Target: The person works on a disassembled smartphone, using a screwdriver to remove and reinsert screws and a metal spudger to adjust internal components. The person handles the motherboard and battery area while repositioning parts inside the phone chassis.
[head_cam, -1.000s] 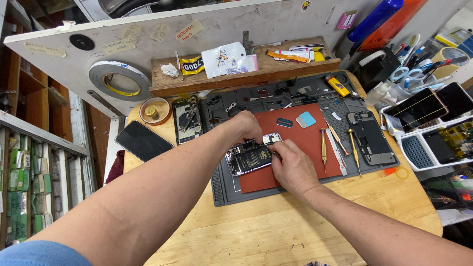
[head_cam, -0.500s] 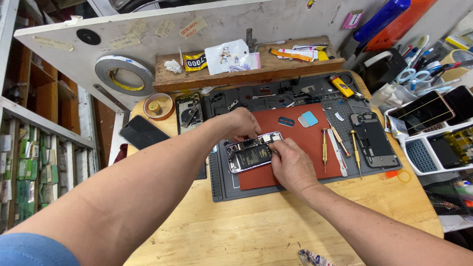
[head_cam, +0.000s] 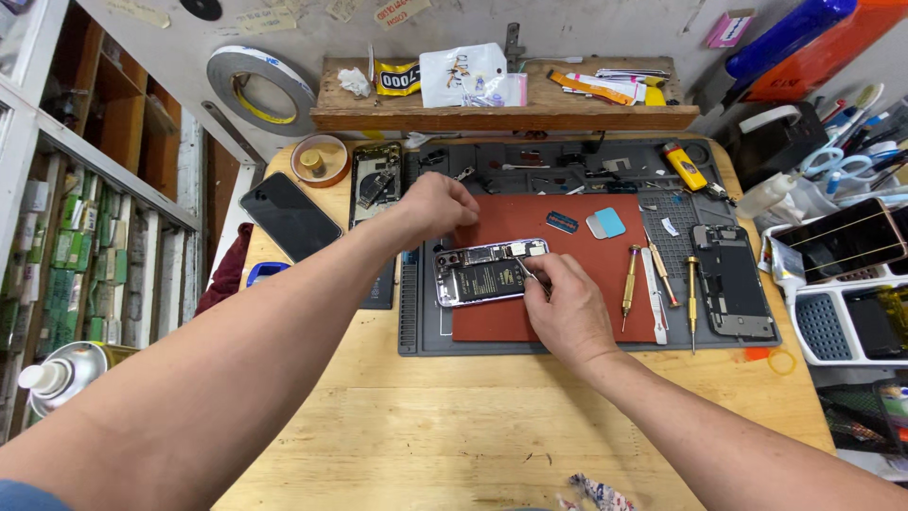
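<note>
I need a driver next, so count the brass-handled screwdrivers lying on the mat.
3, all right of the right hand: one brass-handled screwdriver at the red pad's edge, one slanted just beyond it, one beside the dark phone panel. Others may be hidden.

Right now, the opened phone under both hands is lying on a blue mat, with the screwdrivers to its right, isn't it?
Not quite: the head view shows the opened phone on a red mat, not a blue one. The screwdrivers do lie to its right, and both hands are at it.
</note>
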